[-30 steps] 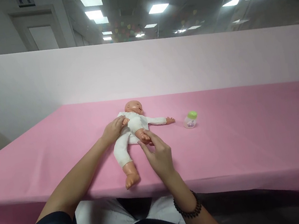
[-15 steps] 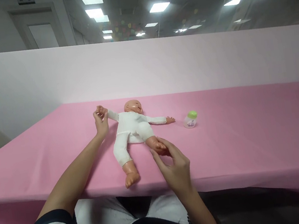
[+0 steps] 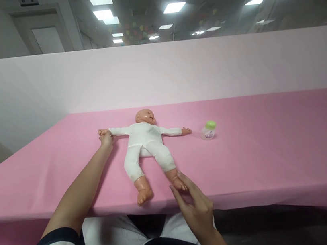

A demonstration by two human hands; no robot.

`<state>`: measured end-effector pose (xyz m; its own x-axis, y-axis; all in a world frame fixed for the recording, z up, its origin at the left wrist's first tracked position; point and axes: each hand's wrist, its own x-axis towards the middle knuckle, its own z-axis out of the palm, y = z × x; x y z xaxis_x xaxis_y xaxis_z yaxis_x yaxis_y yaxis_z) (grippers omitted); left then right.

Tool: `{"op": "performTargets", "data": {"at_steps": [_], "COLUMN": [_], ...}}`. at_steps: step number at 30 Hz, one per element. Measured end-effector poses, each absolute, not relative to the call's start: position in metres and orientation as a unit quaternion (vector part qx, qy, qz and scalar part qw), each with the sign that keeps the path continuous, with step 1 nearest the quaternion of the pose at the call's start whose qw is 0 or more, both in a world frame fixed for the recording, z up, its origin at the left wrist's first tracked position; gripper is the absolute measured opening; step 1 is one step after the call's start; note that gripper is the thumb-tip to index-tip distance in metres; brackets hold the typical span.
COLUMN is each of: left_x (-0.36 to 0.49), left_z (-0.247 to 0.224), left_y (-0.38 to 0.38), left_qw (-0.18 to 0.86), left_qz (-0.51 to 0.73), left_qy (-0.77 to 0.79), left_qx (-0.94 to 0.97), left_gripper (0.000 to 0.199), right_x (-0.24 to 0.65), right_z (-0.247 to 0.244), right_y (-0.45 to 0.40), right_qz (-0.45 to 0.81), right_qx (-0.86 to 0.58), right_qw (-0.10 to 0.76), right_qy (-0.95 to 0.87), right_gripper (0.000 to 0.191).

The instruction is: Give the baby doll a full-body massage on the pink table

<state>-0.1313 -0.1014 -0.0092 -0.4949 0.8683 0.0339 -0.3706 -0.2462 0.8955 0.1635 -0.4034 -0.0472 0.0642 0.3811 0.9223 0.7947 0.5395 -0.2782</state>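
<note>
A baby doll (image 3: 144, 135) in a white cloth body lies on its back, its head at the far side and its bare feet toward me. My left hand (image 3: 106, 140) is closed around the doll's wrist at the end of its outstretched arm on the left. Thumb and fingers of my right hand (image 3: 195, 207) pinch the doll's foot (image 3: 177, 180) on the right from either side. The doll's other foot (image 3: 143, 191) rests on the cloth near the table edge, untouched. Its other arm stretches right, fingers spread.
A small clear bottle (image 3: 208, 132) with a green cap stands right of the doll's outstretched hand. Pink cloth (image 3: 264, 149) covers the table and hangs over its front edge. A white partition (image 3: 174, 72) rises behind the table.
The doll's leg on the right has come down toward me with my right hand, from bent to straight. The doll's arm in my left hand has moved outward and lower.
</note>
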Motion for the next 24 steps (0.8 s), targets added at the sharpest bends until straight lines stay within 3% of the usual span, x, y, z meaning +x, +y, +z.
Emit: {"op": "performTargets", "data": {"at_steps": [5,11,15,19,24], "left_x": [-0.118,-0.097,-0.092,-0.094,-0.096], "left_z": [0.008,0.014,0.009,0.006,0.007], "left_y": [-0.117,-0.150,-0.155,-0.154,-0.150], "left_qw": [0.242,0.101,0.030,0.025,0.114], "left_qz": [0.720,0.571,0.443,0.423,0.540], "left_qy": [0.445,0.388,0.373,0.384,0.425], "left_qx": [0.475,0.717,0.815,0.821,0.717], "left_gripper": [0.036,0.036,0.034,0.034,0.037], "right_x": [0.153,0.129,0.118,0.116,0.125], "right_z": [-0.012,0.025,0.028,0.028,0.032], "right_y": [-0.381,-0.344,-0.330,-0.327,-0.341], "right_qz": [-0.165,-0.082,-0.026,-0.018,-0.044], "right_qx": [-0.432,-0.421,-0.443,-0.446,-0.427], "right_qw": [0.593,0.583,0.556,0.550,0.576], "right_qy": [-0.660,-0.690,-0.703,-0.706,-0.695], "right_gripper": [0.045,0.029,0.027,0.027,0.027]}}
